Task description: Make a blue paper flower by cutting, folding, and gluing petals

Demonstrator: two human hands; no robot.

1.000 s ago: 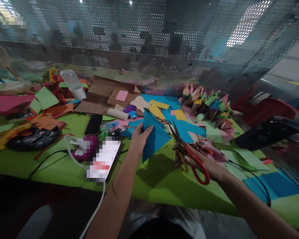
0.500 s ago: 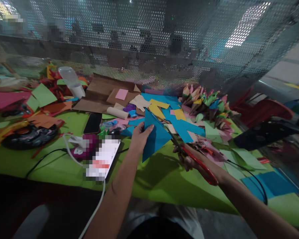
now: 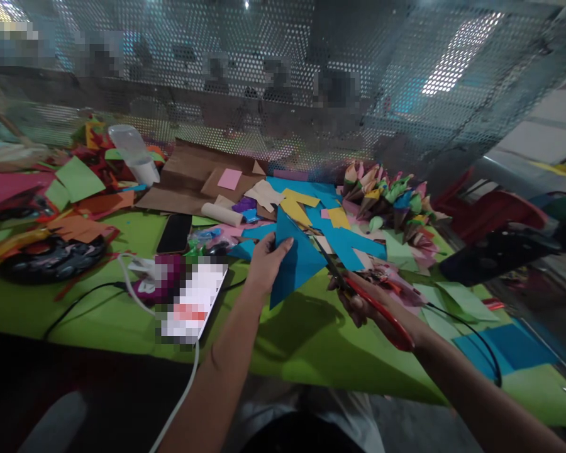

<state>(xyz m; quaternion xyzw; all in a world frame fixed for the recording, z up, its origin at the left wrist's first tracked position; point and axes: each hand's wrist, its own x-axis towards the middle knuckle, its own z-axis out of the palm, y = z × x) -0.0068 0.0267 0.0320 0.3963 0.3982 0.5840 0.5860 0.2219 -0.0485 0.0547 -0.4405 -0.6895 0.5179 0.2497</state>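
Note:
A folded-looking blue piece of paper [image 3: 296, 263], roughly triangular, is pinched in my left hand [image 3: 268, 259] above the green table. My right hand [image 3: 358, 299] grips a pair of scissors [image 3: 381, 314] with red handles. Their dark blades point up and left, close beside the paper's right corner; whether they touch it I cannot tell. Behind the paper lie yellow paper strips [image 3: 298, 207] and more blue sheets [image 3: 351, 246].
To the left are a lit phone [image 3: 195, 302] on a white cable, a black phone [image 3: 174, 233] and a purple plug block [image 3: 158, 286]. Brown paper [image 3: 182, 170] and a clear bottle [image 3: 133, 154] stand behind. Paper flowers [image 3: 389, 189] cluster at back right, before a perforated metal screen [image 3: 283, 94].
Both hands, the blue paper and the scissors stay almost in place. The paper's right corner and the blades have shifted very slightly. The whole view has moved a little.

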